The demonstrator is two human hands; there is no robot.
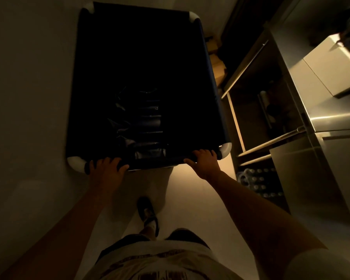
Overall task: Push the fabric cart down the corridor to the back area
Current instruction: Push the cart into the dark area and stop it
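Note:
A deep fabric cart point(214, 81) of dark blue cloth with white rounded corners stands right in front of me in a dim corridor. Folded dark bags or cloths lie stacked inside it toward the near end. My left hand point(106, 168) grips the near rim at its left part. My right hand point(205, 161) grips the same rim at its right part, close to the white corner. Both arms reach forward, and one foot is stepped out below the cart.
A plain wall point(28, 77) runs close along the cart's left side. On the right stand metal shelves point(251, 118), a steel cabinet point(321, 142) and a pack of bottles point(257, 182) on the floor. Cardboard boxes point(217, 65) sit beside the cart's far right side.

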